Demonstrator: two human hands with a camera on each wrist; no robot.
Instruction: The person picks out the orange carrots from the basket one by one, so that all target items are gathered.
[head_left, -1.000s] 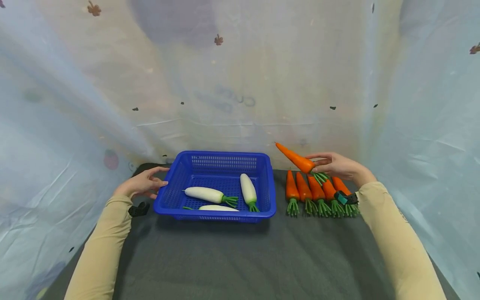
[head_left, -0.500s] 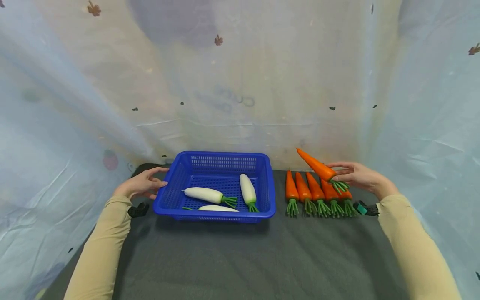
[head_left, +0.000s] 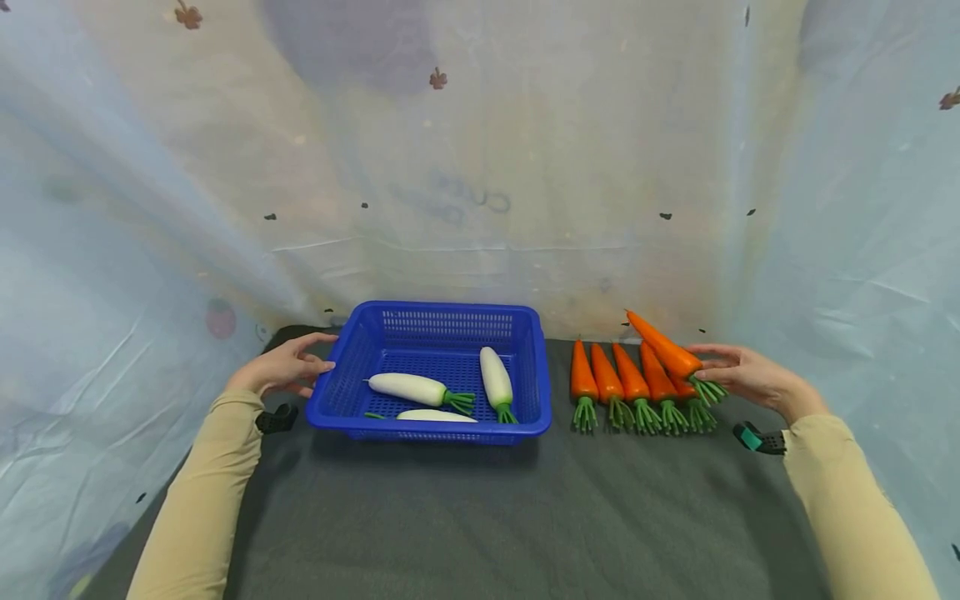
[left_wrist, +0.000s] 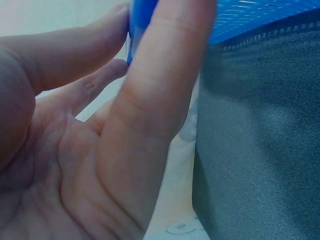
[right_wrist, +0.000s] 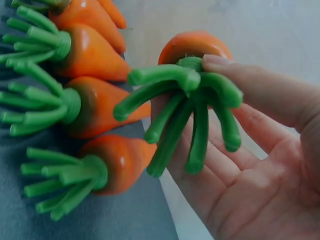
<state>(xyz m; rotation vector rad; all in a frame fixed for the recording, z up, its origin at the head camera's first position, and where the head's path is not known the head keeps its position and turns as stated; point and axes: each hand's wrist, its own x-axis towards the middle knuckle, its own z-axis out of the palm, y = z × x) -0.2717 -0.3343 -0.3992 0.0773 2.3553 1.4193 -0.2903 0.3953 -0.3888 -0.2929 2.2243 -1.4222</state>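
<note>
My right hand (head_left: 753,379) holds an orange carrot (head_left: 663,343) near its green stems, thumb on one side and fingers on the other. The carrot slants with its tip to the far left, above the right end of a row of several carrots (head_left: 632,379). In the right wrist view the held carrot's green stems (right_wrist: 195,110) face the camera. My left hand (head_left: 288,367) grips the left rim of a blue plastic basket (head_left: 442,310). Fingers lie either side of the blue rim (left_wrist: 142,15) in the left wrist view. Three white radishes (head_left: 408,387) lie in the basket.
The basket and the carrot row stand side by side on a dark grey cloth (head_left: 480,517), stems toward me. A pale printed curtain (head_left: 480,167) hangs right behind them and along both sides. The front basket wall partly hides one radish.
My right hand has moved right and toward me with the carrot, from above the middle of the row to its right end, and lower. My left hand and the basket have stayed put.
</note>
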